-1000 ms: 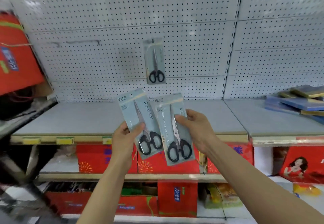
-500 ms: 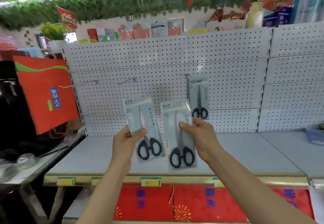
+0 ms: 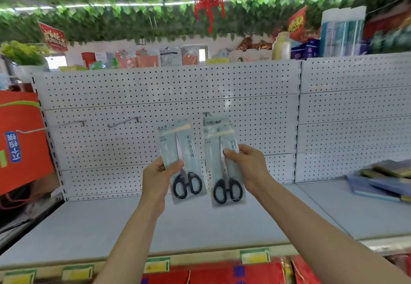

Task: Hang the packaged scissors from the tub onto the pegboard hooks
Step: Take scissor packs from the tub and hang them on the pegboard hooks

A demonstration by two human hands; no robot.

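Observation:
My left hand (image 3: 159, 173) pinches a pack of black-handled scissors (image 3: 181, 161) by its left edge and holds it upright before the white pegboard (image 3: 155, 88). A second pack (image 3: 224, 168) is pinched at mid-height by my right hand (image 3: 246, 163). It covers most of a third pack (image 3: 214, 120) hanging on a hook (image 3: 206, 113); only that pack's top shows. Two bare hooks stick out further left, one (image 3: 123, 121) near the middle and one (image 3: 66, 124) beyond it. The tub is not in view.
A grey shelf board (image 3: 200, 223) runs below the pegboard. Stacked notebooks (image 3: 387, 181) lie on it at the right. A red paper bag (image 3: 21, 141) hangs at the left on a long hook (image 3: 31, 130). Goods line the top of the rack, under green leaf garlands.
My view has tilted up, so the pegboard top and ceiling show. Both hands have risen with their packs, and the right pack now covers the hanging one.

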